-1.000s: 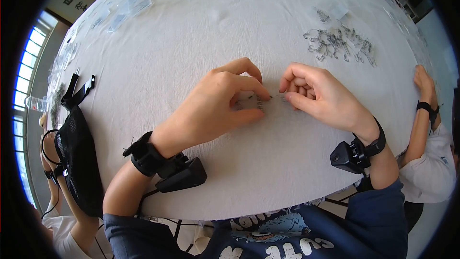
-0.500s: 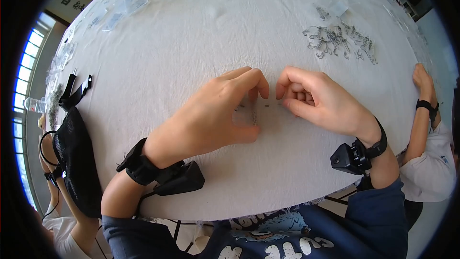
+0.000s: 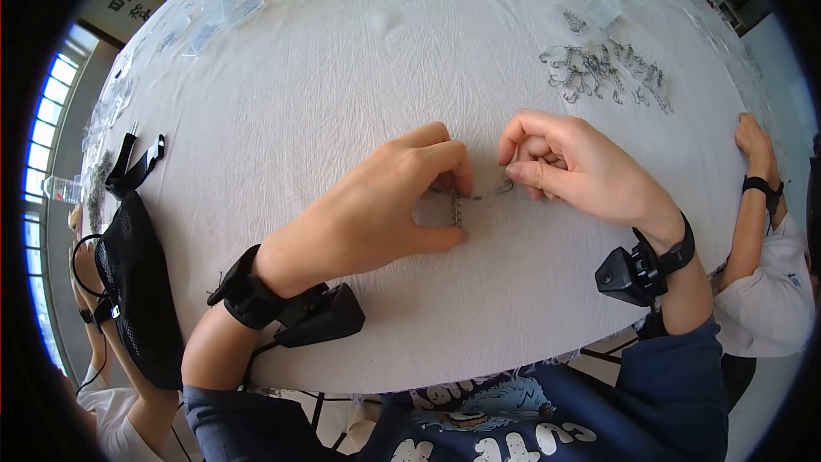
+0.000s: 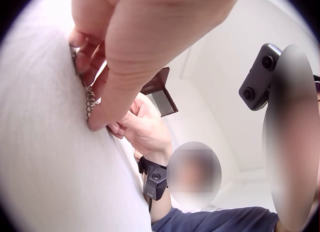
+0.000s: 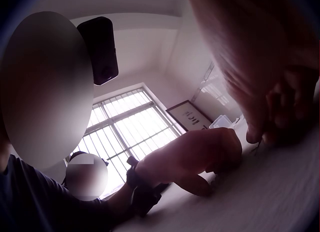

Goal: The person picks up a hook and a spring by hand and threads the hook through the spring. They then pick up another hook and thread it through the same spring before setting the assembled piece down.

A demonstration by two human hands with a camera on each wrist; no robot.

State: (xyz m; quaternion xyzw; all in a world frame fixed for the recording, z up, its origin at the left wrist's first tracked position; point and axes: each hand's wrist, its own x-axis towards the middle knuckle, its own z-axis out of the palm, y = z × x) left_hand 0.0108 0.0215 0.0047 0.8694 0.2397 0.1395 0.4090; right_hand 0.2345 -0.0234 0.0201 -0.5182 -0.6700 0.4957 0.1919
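Note:
My left hand (image 3: 376, 197) is over the white cloth, fingers bent and thumb apart from the index finger. A short small-linked metal chain (image 3: 457, 210) runs between that thumb and index finger, its links (image 4: 90, 103) clearer in the left wrist view. To the right of it, my right hand (image 3: 573, 169) pinches a thin dark hook-like metal piece (image 3: 506, 187) between thumb and index finger. The piece (image 5: 257, 148) pokes out below the fingertips in the right wrist view. A small dark bit (image 3: 477, 198) is between the two hands. The left fingers partly hide what lies beneath them.
A heap of metal chains and hooks (image 3: 603, 73) lies at the back right, a clear plastic bag (image 3: 606, 12) behind it. Clear packets (image 3: 227, 13) lie back left. A black mesh bag (image 3: 137, 282) is by the left edge. Other people's arms (image 3: 753, 197) reach in at the sides.
The left thumb and index finger have spread apart, and the hand has shifted slightly down and left. The right hand stays nearly in place; the hook-like piece now shows below its fingertips.

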